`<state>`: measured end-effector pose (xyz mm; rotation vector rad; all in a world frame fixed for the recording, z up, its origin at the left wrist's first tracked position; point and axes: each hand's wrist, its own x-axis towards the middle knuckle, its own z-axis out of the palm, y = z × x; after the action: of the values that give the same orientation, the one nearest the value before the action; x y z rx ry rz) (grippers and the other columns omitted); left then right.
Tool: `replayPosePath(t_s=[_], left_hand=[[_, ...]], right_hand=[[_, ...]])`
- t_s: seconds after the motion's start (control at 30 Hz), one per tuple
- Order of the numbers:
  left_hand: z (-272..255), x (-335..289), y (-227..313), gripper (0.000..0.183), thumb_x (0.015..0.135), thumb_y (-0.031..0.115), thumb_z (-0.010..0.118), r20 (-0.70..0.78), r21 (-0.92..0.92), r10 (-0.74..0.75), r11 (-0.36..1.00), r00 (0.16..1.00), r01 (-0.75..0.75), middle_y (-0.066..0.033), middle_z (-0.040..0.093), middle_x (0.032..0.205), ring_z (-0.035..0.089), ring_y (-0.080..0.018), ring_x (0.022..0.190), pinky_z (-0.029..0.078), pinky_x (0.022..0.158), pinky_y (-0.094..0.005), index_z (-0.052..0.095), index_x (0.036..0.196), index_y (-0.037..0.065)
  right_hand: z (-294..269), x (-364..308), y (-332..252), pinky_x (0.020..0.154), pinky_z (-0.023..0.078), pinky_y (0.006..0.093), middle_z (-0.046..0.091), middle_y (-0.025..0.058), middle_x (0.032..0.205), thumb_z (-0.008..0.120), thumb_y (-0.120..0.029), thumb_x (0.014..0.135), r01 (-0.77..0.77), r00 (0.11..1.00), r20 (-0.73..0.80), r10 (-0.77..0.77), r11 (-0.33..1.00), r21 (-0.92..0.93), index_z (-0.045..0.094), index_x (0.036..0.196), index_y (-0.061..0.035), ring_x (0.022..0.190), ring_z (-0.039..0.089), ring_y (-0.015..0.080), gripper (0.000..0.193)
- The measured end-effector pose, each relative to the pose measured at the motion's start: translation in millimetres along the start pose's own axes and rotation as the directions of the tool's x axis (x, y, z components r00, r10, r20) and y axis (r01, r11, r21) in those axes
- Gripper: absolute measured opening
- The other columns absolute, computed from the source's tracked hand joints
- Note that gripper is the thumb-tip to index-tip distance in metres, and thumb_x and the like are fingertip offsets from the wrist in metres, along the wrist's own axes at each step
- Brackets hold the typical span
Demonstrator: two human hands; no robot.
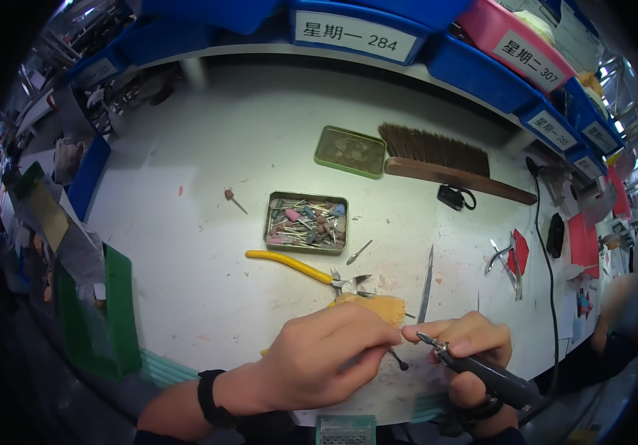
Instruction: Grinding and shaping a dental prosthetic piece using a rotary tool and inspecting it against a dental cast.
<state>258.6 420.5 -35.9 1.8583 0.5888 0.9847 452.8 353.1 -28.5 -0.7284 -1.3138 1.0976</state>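
Observation:
My right hand (476, 337) grips a dark pen-shaped rotary handpiece (486, 378), its small pointed bit (424, 338) aimed up and left. My left hand (330, 352) is closed in a pinch close to the right fingertips. Whatever lies between its fingers is too small or hidden to make out. Just beyond the left knuckles is a tan, plaster-like lump (378, 305). Yellow-handled cutting pliers (289, 262) lie behind it. A thin dark-ended rod (399, 360) shows below the left fingertips, and a slim pointed metal tool (426, 285) rests farther up.
An open tin (268, 226) holds many grinding bits; its lid (350, 151) lies behind, beside a wooden brush (452, 172). Small pliers (515, 271) and a black cable (544, 245) are at right. Blue bins (475, 70) overhang the back. A green tray (122, 311) stands left.

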Motion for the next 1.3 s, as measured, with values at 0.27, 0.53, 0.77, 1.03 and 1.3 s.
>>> replayPosePath(t_s=[0.27, 0.53, 0.77, 1.03, 1.3], left_hand=[[2.8, -0.2, 0.1, 0.025, 0.061, -0.007, 0.072, -0.068, 0.262, 0.305, 0.924, 0.950, -0.278, -0.0069, 0.064, 0.081, 0.062, -0.0190, 0.067, 0.051, 0.059, -0.0274, 0.065, 0.082, 0.004], [5.9, -5.0, -3.2, 0.019, 0.065, -0.006, 0.066, -0.082, 0.210, 0.408, 0.899, 0.909, -0.384, -0.0090, 0.061, 0.084, 0.062, -0.0238, 0.073, 0.053, 0.063, -0.0302, 0.066, 0.082, 0.000], [3.4, -5.0, 0.9, 0.018, 0.067, -0.005, 0.066, -0.062, 0.224, 0.404, 0.896, 0.912, -0.382, -0.0089, 0.062, 0.088, 0.063, -0.0237, 0.076, 0.054, 0.065, -0.0298, 0.067, 0.084, 0.001], [8.0, -6.6, -0.1, 0.030, 0.064, -0.008, 0.069, -0.127, 0.194, 0.323, 0.935, 0.938, -0.296, -0.0086, 0.062, 0.087, 0.064, -0.0224, 0.078, 0.053, 0.065, -0.0278, 0.067, 0.093, 0.003], [10.2, 0.3, 6.0, 0.029, 0.068, -0.002, 0.074, -0.114, 0.178, 0.140, 0.977, 0.984, -0.118, -0.0102, 0.064, 0.090, 0.064, -0.0216, 0.078, 0.053, 0.064, -0.0276, 0.066, 0.095, 0.004]], right_hand=[[-4.0, -3.5, -6.2, 0.084, 0.050, 0.0400, 0.057, 0.0254, 0.096, 0.060, -0.018, 0.087, 0.017, 0.999, -0.041, -0.013, 0.996, 0.085, 0.046, 0.105, 0.0008, 0.100, 0.060, 0.0359, 0.029], [-12.0, -6.9, -10.1, 0.075, 0.053, 0.0377, 0.058, 0.0197, 0.090, 0.063, -0.013, 0.084, -0.038, 0.999, 0.040, 0.034, 0.992, 0.118, 0.050, 0.102, -0.0007, 0.097, 0.062, 0.0373, 0.026], [-8.6, -1.5, -21.3, 0.085, 0.051, 0.0481, 0.054, 0.0139, 0.082, 0.063, -0.021, 0.085, -0.133, 0.989, 0.084, 0.124, 0.986, 0.104, 0.048, 0.098, -0.0045, 0.095, 0.061, 0.0377, 0.026], [-4.3, 1.5, -25.2, 0.088, 0.049, 0.0511, 0.054, 0.0147, 0.081, 0.063, -0.019, 0.085, -0.175, 0.985, 0.030, 0.172, 0.972, 0.159, 0.047, 0.097, -0.0040, 0.095, 0.061, 0.0374, 0.025], [-12.4, -5.4, -7.4, 0.080, 0.050, 0.0352, 0.059, 0.0301, 0.103, 0.060, -0.016, 0.086, -0.091, 0.996, 0.029, 0.087, 0.974, 0.206, 0.048, 0.105, -0.0006, 0.098, 0.062, 0.0328, 0.028]])
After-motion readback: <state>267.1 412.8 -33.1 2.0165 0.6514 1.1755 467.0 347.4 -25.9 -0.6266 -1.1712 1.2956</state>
